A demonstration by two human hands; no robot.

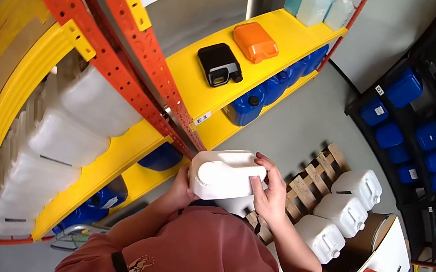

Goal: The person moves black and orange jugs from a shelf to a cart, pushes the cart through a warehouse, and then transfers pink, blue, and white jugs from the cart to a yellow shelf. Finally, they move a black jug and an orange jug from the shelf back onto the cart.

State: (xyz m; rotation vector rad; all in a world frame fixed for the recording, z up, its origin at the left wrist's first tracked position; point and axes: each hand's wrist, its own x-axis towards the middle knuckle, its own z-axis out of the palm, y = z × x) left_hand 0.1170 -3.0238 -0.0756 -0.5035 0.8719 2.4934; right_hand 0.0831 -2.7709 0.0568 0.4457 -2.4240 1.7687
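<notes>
In front of my chest I hold a white plastic canister (223, 186) with both hands. One rounded end and a recessed section along its top face me. My left hand (182, 189) is closed around its left side, the fingers partly hidden beneath it. My right hand (270, 190) grips the right end, with thumb and fingers over the edge. Beyond the canister, on the yellow shelf (186, 70), lie a black canister (218, 61) and an orange canister (254, 41), both apart from my hands.
Large white canisters (57, 137) fill the left rack. Blue canisters (246, 107) stand under the yellow shelf. To my right are a wooden pallet (305, 189), white jerrycans (340, 213) and a white table (384, 252) with an orange canister. A black rack (402, 119) holds blue canisters.
</notes>
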